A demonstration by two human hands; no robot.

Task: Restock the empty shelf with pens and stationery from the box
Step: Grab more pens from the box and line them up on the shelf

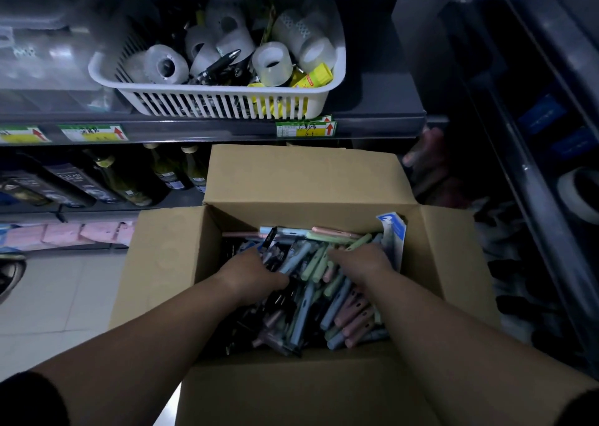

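Reaching into the box [162, 263] with left hand [256, 271] and right hand [364, 260], burying fingers among pens [353, 317]; being unable to tell whether gripping or spread.

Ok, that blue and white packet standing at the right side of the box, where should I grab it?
Pinch the top edge of the blue and white packet, coming down with the right hand beside it. It stands on edge against the right wall of the box, top clear of the pens, lower part buried among them, so likely only the top is free.
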